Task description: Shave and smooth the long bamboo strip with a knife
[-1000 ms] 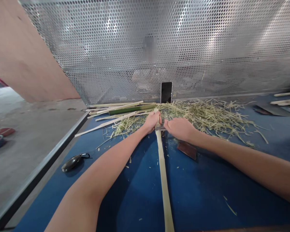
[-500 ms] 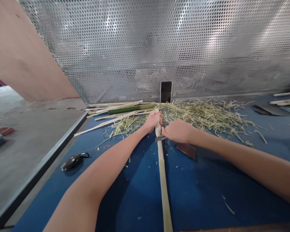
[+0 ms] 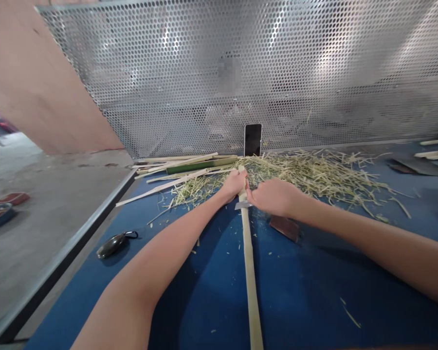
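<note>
A long pale bamboo strip (image 3: 251,272) runs from the table's front edge up to the hands. My left hand (image 3: 234,184) is closed around its far end. My right hand (image 3: 273,196) is closed on a knife, just to the right of the left hand; its grip is hidden by my fingers. The knife's metal blade (image 3: 243,205) lies crosswise on the strip, touching it just below my left hand. Under my right hand, a flat brown rectangular piece (image 3: 284,227) rests on the blue table (image 3: 211,287).
A heap of bamboo shavings (image 3: 314,175) spreads behind my hands. Several bamboo strips and a green bamboo piece (image 3: 197,166) lie at back left. A phone (image 3: 253,140) leans on the perforated metal screen (image 3: 168,82). A dark pouch with a clip (image 3: 113,245) lies left; dark flat blades (image 3: 419,166) lie right.
The view has shifted slightly, moving everything a little to the right. Both hands keep their grips. The blade sits slightly closer to my left hand and shows a brighter face.
</note>
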